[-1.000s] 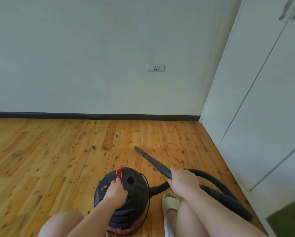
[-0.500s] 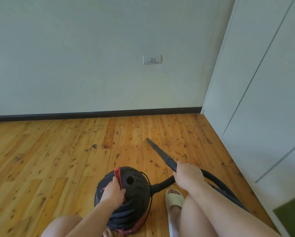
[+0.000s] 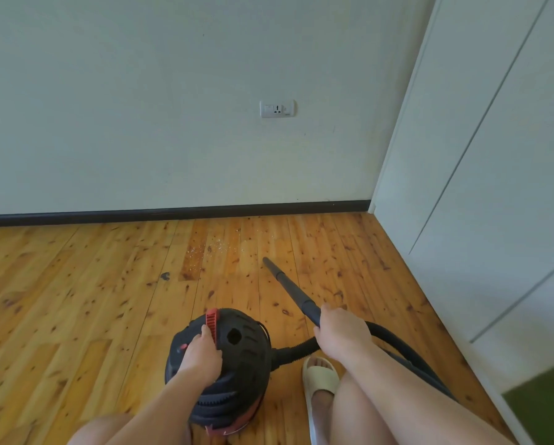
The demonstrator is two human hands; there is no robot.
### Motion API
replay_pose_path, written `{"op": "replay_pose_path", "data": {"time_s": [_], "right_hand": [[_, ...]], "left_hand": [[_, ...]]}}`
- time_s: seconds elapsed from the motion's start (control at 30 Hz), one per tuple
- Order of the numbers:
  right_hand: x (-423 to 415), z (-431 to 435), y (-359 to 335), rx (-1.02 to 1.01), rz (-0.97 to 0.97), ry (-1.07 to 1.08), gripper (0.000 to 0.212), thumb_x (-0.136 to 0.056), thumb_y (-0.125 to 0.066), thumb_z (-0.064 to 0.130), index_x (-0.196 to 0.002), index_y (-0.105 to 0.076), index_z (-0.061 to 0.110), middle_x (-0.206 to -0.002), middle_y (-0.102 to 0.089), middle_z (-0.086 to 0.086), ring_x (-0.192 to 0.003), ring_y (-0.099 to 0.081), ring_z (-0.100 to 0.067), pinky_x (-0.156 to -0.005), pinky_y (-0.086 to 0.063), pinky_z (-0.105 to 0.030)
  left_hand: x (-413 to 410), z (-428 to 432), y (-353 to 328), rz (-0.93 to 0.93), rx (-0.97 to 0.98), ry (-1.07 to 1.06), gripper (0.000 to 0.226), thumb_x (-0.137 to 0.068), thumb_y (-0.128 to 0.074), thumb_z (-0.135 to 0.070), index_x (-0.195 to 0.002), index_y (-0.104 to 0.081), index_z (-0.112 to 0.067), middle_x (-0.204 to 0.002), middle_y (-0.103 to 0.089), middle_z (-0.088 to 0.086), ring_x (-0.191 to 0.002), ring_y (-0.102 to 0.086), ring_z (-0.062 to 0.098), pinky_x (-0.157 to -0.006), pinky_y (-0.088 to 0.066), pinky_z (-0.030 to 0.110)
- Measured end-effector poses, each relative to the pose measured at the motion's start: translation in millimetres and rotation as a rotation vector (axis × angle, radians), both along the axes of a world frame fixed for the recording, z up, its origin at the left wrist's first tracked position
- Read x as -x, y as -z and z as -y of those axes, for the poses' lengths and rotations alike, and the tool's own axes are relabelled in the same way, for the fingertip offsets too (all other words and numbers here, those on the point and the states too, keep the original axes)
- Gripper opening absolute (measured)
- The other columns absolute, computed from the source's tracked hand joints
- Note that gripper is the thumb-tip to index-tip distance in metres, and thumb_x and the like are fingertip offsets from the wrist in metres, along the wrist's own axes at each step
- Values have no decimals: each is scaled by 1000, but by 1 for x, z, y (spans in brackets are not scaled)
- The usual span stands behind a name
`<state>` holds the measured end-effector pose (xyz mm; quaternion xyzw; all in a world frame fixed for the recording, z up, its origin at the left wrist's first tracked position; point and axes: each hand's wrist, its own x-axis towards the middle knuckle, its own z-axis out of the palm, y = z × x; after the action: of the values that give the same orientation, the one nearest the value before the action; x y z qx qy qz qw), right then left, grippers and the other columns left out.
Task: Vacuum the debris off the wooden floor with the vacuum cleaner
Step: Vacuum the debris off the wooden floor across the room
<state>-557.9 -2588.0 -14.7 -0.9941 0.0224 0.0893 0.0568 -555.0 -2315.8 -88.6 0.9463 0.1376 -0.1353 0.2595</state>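
Observation:
A black canister vacuum cleaner (image 3: 237, 364) with a red handle (image 3: 212, 319) stands on the wooden floor (image 3: 76, 300) between my knees. My left hand (image 3: 202, 353) grips the top of the canister at the red handle. My right hand (image 3: 341, 329) holds the black wand (image 3: 288, 287), whose nozzle tip points up and left, just above the floor. Pale crumbs of debris (image 3: 205, 248) lie scattered ahead of the nozzle, near the dark baseboard. A small dark scrap (image 3: 165, 276) lies further left. The black hose (image 3: 394, 342) curves behind my right hand.
A pale wall with a white socket (image 3: 277, 108) stands ahead. White cabinet doors (image 3: 494, 187) run along the right side. My foot in a cream slipper (image 3: 320, 380) rests right of the canister. A green patch (image 3: 545, 403) shows at the bottom right corner.
The wand tip has swung a little to the right and forward. My view has tilted so the wall and socket sit lower. Both hands keep their holds.

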Motion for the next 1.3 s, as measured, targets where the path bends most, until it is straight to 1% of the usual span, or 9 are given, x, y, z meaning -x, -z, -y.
{"op": "replay_pose_path", "data": {"time_s": [0.13, 0.2, 0.4, 0.63, 0.8, 0.97, 1.1, 1.2, 1.3], "right_hand": [[-4, -3, 4, 14, -25, -7, 42, -107, -51, 36, -144, -45, 18, -123, -67, -3, -106, -69, -21, -79, -56, -28], [-7, -6, 6, 18, -29, -3, 44, -107, -52, 36, -146, -43, 18, -125, -67, -4, -106, -70, -21, -77, -55, -27], [-21, -6, 11, -14, -38, -3, 38, -107, -50, 36, -140, -46, 17, -120, -67, -4, -103, -69, -22, -68, -48, -27], [-37, -7, 23, -34, -45, 30, 33, -108, -48, 38, -134, -46, 18, -113, -67, -2, -97, -70, -21, -64, -47, -26], [-58, -11, 37, -79, -23, 67, 32, -108, -47, 40, -132, -47, 20, -110, -67, 0, -95, -69, -18, -61, -44, -22], [-95, -8, 50, -88, -13, 98, 34, -108, -47, 42, -134, -47, 20, -100, -63, 4, -84, -65, -14, -53, -37, -19], [-122, -9, 58, -110, 1, 112, 44, -107, -48, 43, -145, -43, 21, -115, -68, 2, -102, -69, -16, -65, -47, -20], [-142, -10, 64, -120, 7, 114, 51, -107, -48, 46, -151, -39, 22, -123, -67, 1, -108, -68, -16, -71, -50, -21], [-159, -11, 70, -122, 13, 111, 52, -106, -48, 47, -151, -39, 22, -121, -67, 2, -107, -68, -16, -75, -54, -23]], "left_hand": [[-8, 3, 2, 7, 31, 16, 76, -103, -55, -19, -162, -8, -7, -133, -53, 10, -112, -61, 20, -90, -53, 29], [-15, 4, 2, 10, 39, 11, 77, -103, -55, -20, -162, -7, -7, -136, -52, 11, -113, -60, 20, -92, -52, 29], [-33, 1, 0, 10, 36, 23, 76, -104, -54, -21, -162, -7, -8, -132, -53, 10, -107, -61, 20, -87, -54, 30], [-56, -7, -5, -7, 4, 55, 75, -103, -54, -21, -163, -9, -10, -128, -54, 8, -104, -62, 20, -86, -56, 31], [-75, -11, -4, 10, 20, 56, 75, -104, -54, -23, -163, -10, -12, -115, -53, 1, -91, -57, 11, -70, -46, 21], [-99, -17, 3, 44, -11, 39, 72, -105, -51, -27, -163, -11, -15, -115, -53, -1, -86, -56, 8, -66, -43, 20], [-115, -21, 8, 66, -8, 22, 70, -106, -48, -28, -163, -10, -17, -131, -53, 2, -96, -56, 11, -75, -47, 22], [-126, -23, 12, 91, 13, 6, 70, -107, -46, -30, -163, -8, -18, -122, -52, 1, -86, -57, 10, -65, -46, 19], [-136, -24, 16, 107, 12, -22, 69, -107, -45, -31, -164, -6, -19, -115, -52, -1, -77, -57, 8, -54, -42, 18]]}}
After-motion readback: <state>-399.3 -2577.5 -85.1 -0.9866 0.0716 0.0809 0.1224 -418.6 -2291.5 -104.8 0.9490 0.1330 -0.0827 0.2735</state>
